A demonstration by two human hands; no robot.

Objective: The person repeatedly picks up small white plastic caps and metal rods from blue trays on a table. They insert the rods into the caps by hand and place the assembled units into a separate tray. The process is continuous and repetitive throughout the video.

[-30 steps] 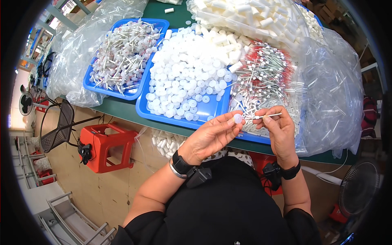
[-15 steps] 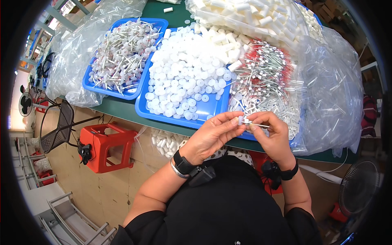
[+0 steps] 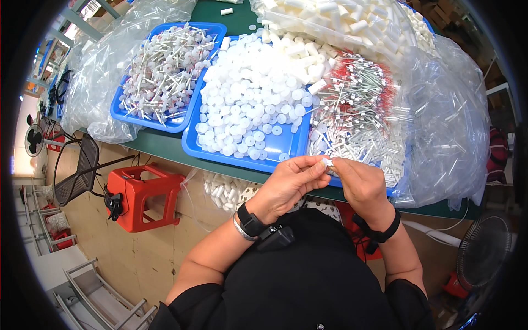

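Over the front edge of the trays, my left hand (image 3: 294, 184) and my right hand (image 3: 364, 184) meet fingertip to fingertip. Both pinch a small white plastic piece (image 3: 329, 162), mostly covered by my fingers. Its exact shape, and any stick on it, cannot be made out. Just beyond my hands is a tray holding thin white sticks (image 3: 385, 159) and red-tipped wire-like pins (image 3: 357, 82). Left of that, translucent round discs (image 3: 242, 115) fill a blue tray (image 3: 283, 147). Farther left, another blue tray (image 3: 118, 113) holds disc-and-stick assemblies (image 3: 165, 71).
A clear bag of white cylinders (image 3: 341, 22) lies at the back. Crumpled plastic bags (image 3: 445, 121) flank the trays on the green table (image 3: 148, 142). A red stool (image 3: 144, 198) stands at left, a black fan (image 3: 484, 250) at right, and white cylinders (image 3: 223, 192) are below the table edge.
My right hand has turned and closed in against my left fingertips. The thin white stick that showed in its fingers is hidden now.
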